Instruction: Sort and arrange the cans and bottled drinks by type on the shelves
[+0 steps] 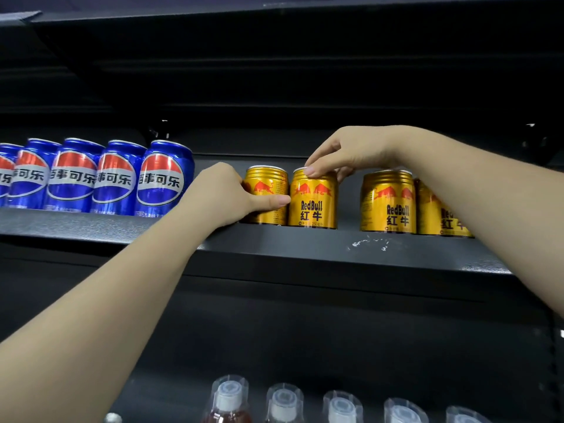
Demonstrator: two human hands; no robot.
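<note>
On the dark shelf [274, 245] stand several blue Pepsi cans [161, 178] in a row at the left. Right of them are gold Red Bull cans. My left hand [225, 193] wraps round the side of one gold can [270, 178], thumb across its front. My right hand [348, 154] grips the top rim of the neighbouring gold can [312, 203] from above, thumb at the front. Two more Red Bull cans [387, 203] stand further right, the outer one partly hidden by my right forearm.
The underside of a higher shelf [274, 56] hangs close above the cans. Below, several clear-capped bottles [229, 398] show their tops along the bottom edge. A gap of bare shelf lies between the held cans and the right pair.
</note>
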